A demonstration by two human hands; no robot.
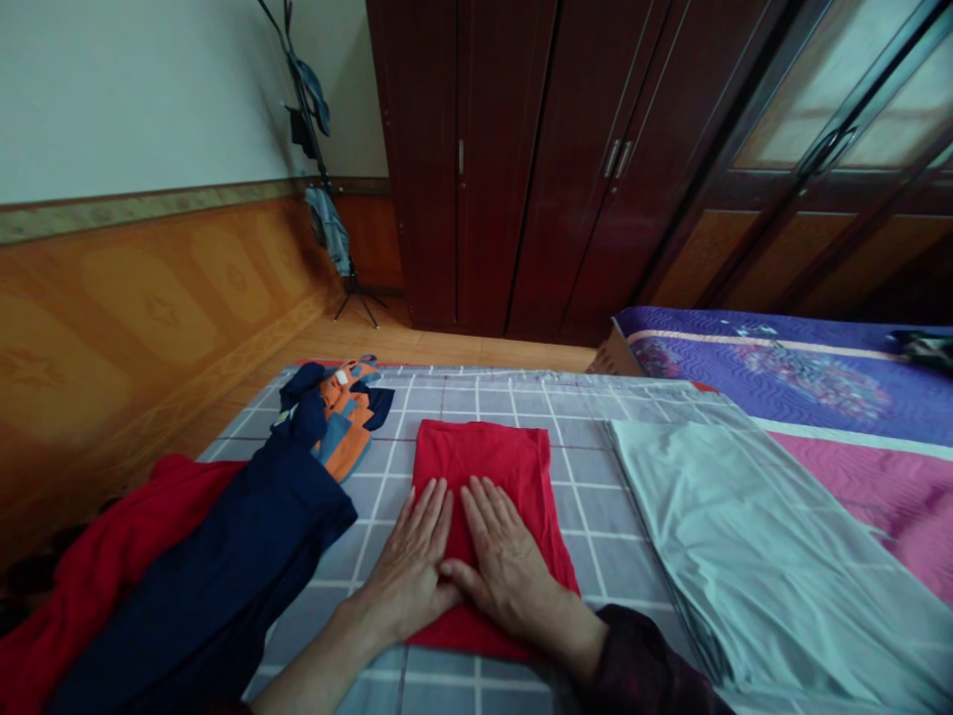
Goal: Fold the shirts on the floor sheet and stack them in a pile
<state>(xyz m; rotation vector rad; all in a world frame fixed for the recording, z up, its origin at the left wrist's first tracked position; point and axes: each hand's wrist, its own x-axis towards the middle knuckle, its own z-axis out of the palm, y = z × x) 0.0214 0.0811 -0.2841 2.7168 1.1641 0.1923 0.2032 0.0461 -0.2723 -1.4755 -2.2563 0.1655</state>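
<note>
A red garment [483,447], folded into a flat rectangle, lies on the grey checked bed sheet [596,536] in front of me. My left hand [417,566] rests flat on its left side, fingers stretched forward. Flat on the middle of the cloth is my right hand [506,556], its fingers extended and its thumb touching the left hand's thumb. Neither hand grips anything. The garment's exact kind cannot be made out.
Dark blue clothing [223,556] and red cloth [141,536] lie at the left, with an orange and blue garment [346,417] beyond. At the right is a folded pale green cloth [759,546]. A wardrobe [506,169] and a coat stand [305,109] stand behind.
</note>
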